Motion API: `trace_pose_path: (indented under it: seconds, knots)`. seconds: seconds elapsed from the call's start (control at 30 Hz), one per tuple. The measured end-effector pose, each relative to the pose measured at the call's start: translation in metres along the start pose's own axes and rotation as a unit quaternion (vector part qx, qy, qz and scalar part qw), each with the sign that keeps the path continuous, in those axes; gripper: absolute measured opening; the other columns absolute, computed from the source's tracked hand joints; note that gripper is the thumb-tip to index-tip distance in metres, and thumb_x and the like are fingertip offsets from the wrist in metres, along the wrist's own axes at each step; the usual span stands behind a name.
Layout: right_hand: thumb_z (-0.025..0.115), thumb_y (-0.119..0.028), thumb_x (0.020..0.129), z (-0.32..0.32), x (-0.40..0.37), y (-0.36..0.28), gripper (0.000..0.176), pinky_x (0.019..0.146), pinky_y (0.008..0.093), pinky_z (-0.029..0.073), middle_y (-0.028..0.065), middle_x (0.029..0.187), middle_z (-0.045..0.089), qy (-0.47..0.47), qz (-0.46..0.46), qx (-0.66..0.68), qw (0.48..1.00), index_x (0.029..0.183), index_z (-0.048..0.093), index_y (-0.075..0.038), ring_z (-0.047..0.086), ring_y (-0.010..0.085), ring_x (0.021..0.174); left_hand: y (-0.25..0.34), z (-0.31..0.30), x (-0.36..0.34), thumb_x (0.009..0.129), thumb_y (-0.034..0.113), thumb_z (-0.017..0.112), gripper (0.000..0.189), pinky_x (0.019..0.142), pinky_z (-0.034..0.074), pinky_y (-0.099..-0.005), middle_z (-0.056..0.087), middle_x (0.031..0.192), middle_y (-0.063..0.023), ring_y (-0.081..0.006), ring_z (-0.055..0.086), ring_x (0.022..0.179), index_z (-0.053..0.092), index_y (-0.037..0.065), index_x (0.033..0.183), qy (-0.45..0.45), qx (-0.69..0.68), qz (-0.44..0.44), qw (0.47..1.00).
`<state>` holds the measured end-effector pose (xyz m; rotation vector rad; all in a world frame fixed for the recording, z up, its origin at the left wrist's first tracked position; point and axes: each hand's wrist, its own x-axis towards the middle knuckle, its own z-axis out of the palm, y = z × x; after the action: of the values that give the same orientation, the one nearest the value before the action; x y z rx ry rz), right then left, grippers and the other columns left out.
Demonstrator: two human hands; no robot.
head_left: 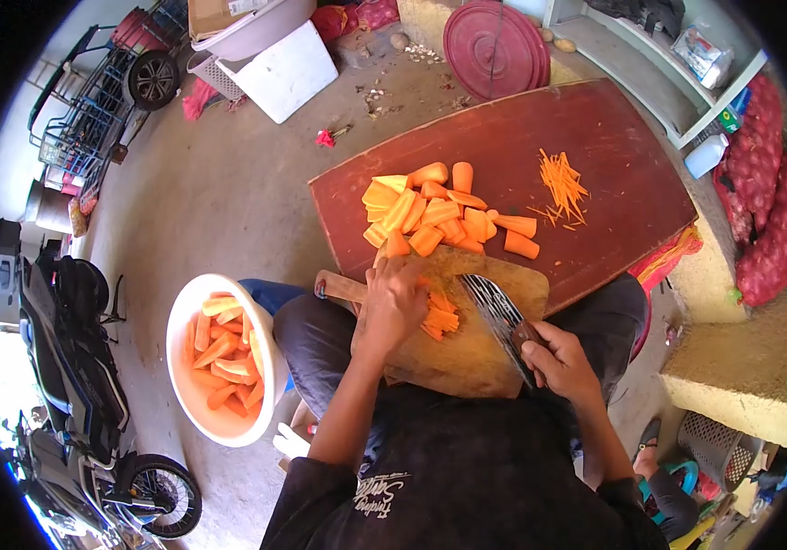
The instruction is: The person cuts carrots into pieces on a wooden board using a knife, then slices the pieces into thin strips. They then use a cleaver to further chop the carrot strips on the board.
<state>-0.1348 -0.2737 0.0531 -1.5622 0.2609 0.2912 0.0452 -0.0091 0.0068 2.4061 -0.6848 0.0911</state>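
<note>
My right hand (563, 362) grips the brown handle of a broad kitchen knife (492, 304), its blade over the right part of a wooden cutting board (526, 293). My left hand (393, 298) is at the board's left side, palm down, fingers reaching toward the nearest carrot chunks. Its fingertips are partly hidden. Cut carrot sticks (441, 316) lie on the board right beside this hand. Beyond the board, a pile of peeled carrot chunks (439, 211) is on a red-brown tabletop (494, 124). Fine carrot shreds (560, 186) form a small heap farther right.
A white basin (175, 344) of peeled carrots stands on the floor at my left. A wooden handle (340, 286) sticks out by the board's left edge. Motorcycles (77, 348) are at far left. Red mesh sacks (760, 183) lie at right, near a shelf (632, 69) and another person's leg (670, 500).
</note>
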Motion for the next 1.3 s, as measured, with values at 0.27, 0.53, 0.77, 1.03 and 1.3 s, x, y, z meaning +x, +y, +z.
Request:
trace_pose_path:
  seconds: [0.27,0.53,0.77,1.03,1.3]
  knots:
    - [0.062,-0.019,0.111,-0.005,-0.006,-0.002,0.029,0.052,0.0234,0.042,-0.0021,0.081,0.058,0.027,-0.020,-0.034,0.999,0.130,0.068,0.002,0.053,0.0042,0.057,0.016,-0.013,0.001,0.086,0.001,0.072,0.035,0.094,0.055,-0.0549,0.068,0.108,-0.0195,-0.0404,0.068,0.110,0.076,0.005,0.120,-0.013,0.012,0.039,0.999]
    - [0.066,-0.019,0.109,0.002,-0.005,-0.003,0.032,0.054,0.0292,0.045,0.0024,0.075,0.058,0.020,-0.090,-0.131,0.987,0.132,0.067,0.004,0.057,0.0072,0.059,0.002,-0.005,0.005,0.080,-0.007,0.077,0.026,0.081,0.058,-0.0507,0.069,0.096,-0.0220,-0.0422,0.071,0.092,0.078,-0.001,0.105,-0.017,-0.122,-0.002,0.992]
    - [0.068,-0.025,0.108,0.017,-0.004,-0.037,0.029,0.075,0.0481,0.056,0.0262,0.093,0.071,-0.121,-0.110,-0.203,0.965,0.121,0.067,0.001,0.071,0.0468,0.083,0.002,-0.051,-0.017,0.081,-0.008,0.085,0.025,0.070,0.054,-0.0339,0.069,0.089,-0.0119,-0.0222,0.068,0.077,0.080,-0.001,0.104,0.120,-0.165,-0.075,0.976]
    - [0.065,-0.026,0.108,0.036,0.022,-0.034,0.028,0.079,0.0531,0.055,0.0293,0.096,0.071,-0.074,-0.115,-0.286,0.949,0.117,0.065,0.001,0.070,0.0504,0.093,0.016,-0.033,-0.072,0.082,-0.006,0.088,0.023,0.072,0.053,-0.0303,0.072,0.090,-0.0062,-0.0153,0.066,0.079,0.080,0.000,0.103,0.089,-0.273,-0.144,0.947]
    - [0.065,-0.025,0.107,0.025,0.016,-0.044,0.026,0.079,0.0540,0.055,0.0297,0.098,0.070,-0.080,-0.097,-0.243,0.962,0.115,0.063,0.000,0.069,0.0533,0.095,0.028,-0.002,-0.074,0.080,0.000,0.086,0.039,0.091,0.053,-0.0488,0.071,0.103,-0.0146,-0.0384,0.067,0.100,0.077,0.003,0.118,0.084,-0.084,0.023,0.993]
